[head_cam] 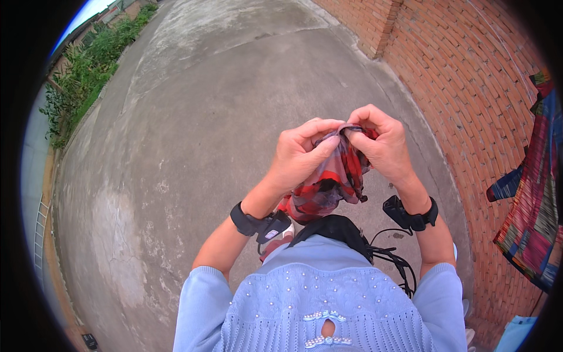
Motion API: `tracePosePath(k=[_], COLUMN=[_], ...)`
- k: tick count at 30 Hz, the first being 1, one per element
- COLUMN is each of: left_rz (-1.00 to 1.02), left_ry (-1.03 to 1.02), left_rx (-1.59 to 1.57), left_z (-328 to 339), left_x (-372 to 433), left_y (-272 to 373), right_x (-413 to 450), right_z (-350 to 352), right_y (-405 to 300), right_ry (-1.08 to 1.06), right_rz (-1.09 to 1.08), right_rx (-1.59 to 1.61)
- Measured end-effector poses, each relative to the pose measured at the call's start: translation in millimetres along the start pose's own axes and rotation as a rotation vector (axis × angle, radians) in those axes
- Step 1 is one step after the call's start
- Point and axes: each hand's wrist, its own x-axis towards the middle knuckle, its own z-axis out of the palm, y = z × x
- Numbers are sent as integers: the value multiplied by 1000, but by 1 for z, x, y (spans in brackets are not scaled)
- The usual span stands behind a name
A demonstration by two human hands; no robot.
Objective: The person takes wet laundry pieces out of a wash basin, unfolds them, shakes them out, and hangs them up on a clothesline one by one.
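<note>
A bunched red, black and mauve patterned cloth point(325, 187) hangs down in front of my body. Its top edge is pinched between the thumb and fingers of my left hand point(303, 147). Close beside it, my right hand point(382, 140) pinches the same edge, so the fingertips of both hands nearly meet. Folds of thin fabric fall below my hands, and the cloth's full shape cannot be told. Each wrist wears a black strap with a small black device, the left one point(266, 224) and the right one point(411, 213).
A brick wall point(457, 88) curves along the right, with a multicoloured patchwork garment point(528, 198) hanging before it. Black cables point(398, 259) dangle at my right side. Concrete ground point(198, 132) lies ahead. Green plants point(88, 66) and a ladder point(40, 233) are at the left.
</note>
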Motion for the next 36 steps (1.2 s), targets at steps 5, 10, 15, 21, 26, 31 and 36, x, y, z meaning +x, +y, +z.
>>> tracePosePath(k=[5,10,15,21,26,31,36], left_rz=[89,419,504,560,668,723,549], left_ry=[66,130,131,45,39,15,-9], left_rx=[88,317,409,517,687,691,534], left_z=[3,4,2,-4,-7,-15,-21], left_x=[2,9,14,16,21,24,20], left_y=[-8,-19,-25,-20,-21,-35,-50], right_x=[-1,-7,-8,-4,7,7,6], right_z=[1,-5,-9,-8,-12,-15,-13], right_y=[12,9,9,13,17,29,43], right_ry=[-5,-96,-73,3,-47,-91,-68], right_rz=[-73,-157,-153,49,130,113,17], right_rx=[6,177,131,296,377,302,48])
